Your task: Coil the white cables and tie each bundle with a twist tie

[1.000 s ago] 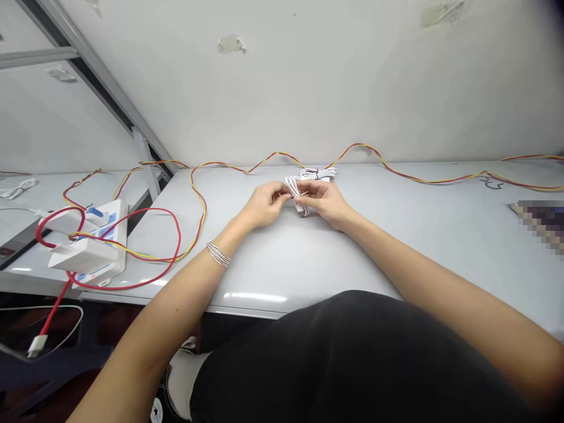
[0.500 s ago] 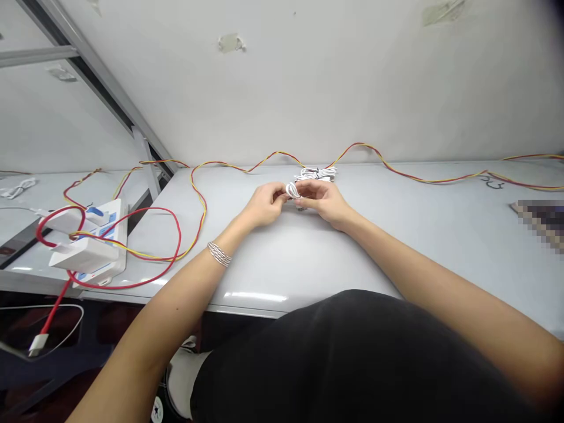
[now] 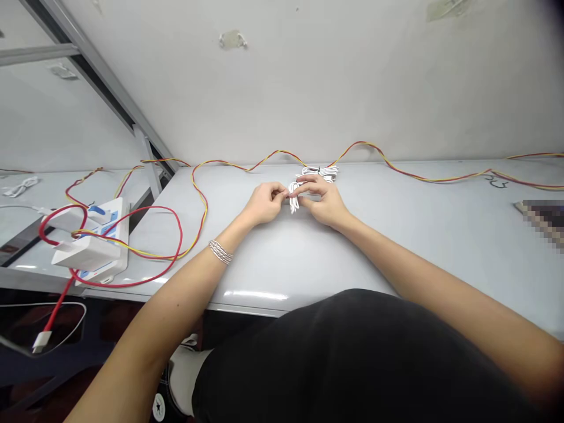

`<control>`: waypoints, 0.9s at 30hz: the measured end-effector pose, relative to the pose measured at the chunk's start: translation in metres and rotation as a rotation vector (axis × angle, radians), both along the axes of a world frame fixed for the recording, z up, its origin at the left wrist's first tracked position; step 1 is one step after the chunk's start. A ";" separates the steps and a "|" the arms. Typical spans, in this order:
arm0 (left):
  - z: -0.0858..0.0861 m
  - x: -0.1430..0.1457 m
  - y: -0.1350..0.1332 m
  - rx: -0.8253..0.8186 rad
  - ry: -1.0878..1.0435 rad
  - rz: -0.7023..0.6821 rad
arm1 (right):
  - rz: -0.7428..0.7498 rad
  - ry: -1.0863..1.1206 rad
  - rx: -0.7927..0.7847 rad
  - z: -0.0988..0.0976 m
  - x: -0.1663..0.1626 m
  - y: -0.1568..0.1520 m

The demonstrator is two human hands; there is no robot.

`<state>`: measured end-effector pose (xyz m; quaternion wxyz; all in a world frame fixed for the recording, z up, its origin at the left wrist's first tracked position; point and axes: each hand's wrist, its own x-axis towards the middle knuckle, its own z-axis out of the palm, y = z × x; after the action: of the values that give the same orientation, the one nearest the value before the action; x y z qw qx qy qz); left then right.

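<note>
A small coiled white cable hangs upright between my two hands, just above the table. My left hand is closed in a pinch at the coil's left edge, where a thin dark tie seems to show at the fingertips. From the other side my right hand grips the coil, index finger across its front and thumb near its right edge. Right behind my right fingers lies a pile of bundled white cables, bound with a dark tie and partly hidden by that hand.
A white power strip with plugged-in adapters sits at the left, looped by a red cable. A red-and-yellow wire runs along the wall. Dark ties and a blurred-out flat object lie at the right.
The white coil has turned from tilted to hanging more upright, its lower loops now showing. My right fingers have shifted on it and spread a little. My left hand stays nearly in place.
</note>
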<state>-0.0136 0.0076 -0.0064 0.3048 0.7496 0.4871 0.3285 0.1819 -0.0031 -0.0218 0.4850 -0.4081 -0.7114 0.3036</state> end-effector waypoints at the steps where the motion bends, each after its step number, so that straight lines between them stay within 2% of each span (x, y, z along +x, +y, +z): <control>1: 0.000 0.000 0.000 0.006 0.006 0.013 | 0.001 0.004 -0.026 0.000 0.000 0.000; 4: 0.001 0.000 0.000 0.022 0.041 0.059 | -0.015 0.034 -0.091 0.001 -0.003 -0.002; 8: 0.004 0.001 -0.002 0.068 0.086 0.073 | -0.136 0.066 -0.142 0.006 -0.006 -0.005; 11: 0.004 0.001 -0.004 0.092 0.096 0.051 | -0.200 -0.002 -0.288 0.012 -0.008 -0.008; 13: 0.004 0.001 -0.005 0.103 0.099 0.037 | -0.179 -0.070 -0.333 0.015 -0.009 -0.011; 19: 0.006 0.001 -0.006 0.111 0.085 0.028 | -0.093 -0.110 -0.204 0.012 -0.012 -0.017; 27: 0.006 0.001 -0.003 0.027 -0.005 0.057 | -0.016 -0.012 -0.208 0.008 -0.007 -0.012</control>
<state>-0.0123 0.0047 -0.0002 0.2863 0.7388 0.5030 0.3452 0.1746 -0.0148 -0.0143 0.4384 -0.4638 -0.6755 0.3693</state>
